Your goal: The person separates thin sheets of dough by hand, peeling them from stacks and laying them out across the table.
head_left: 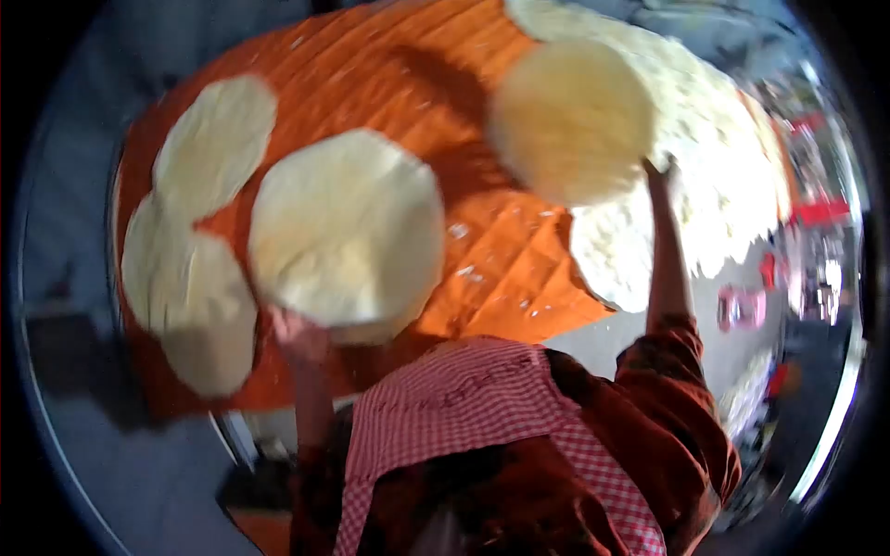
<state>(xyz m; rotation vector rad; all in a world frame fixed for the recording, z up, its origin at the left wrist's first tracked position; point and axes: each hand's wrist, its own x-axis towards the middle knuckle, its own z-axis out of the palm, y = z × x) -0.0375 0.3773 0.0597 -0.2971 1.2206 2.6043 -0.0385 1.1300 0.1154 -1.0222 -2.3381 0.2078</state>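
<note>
My right hand point(660, 171) grips the lower right edge of a thin round flatbread point(570, 120), which is blurred and held above the table. My left hand point(298, 334) is at the near edge of a pale round flatbread point(348, 227), its fingers partly hidden below the rim. Another browner edge shows under that flatbread, so it seems to be more than one layer. Left of it, several flatbreads point(215, 144) lie overlapping on an orange cloth point(501, 269).
A wide spread of whitish flatbreads or pieces point(714, 176) covers the right side of the table. Small white scraps dot the cloth. Beyond the right edge, a pink object point(742, 308) and red items stand lower down. A checked apron point(454, 385) is at the near edge.
</note>
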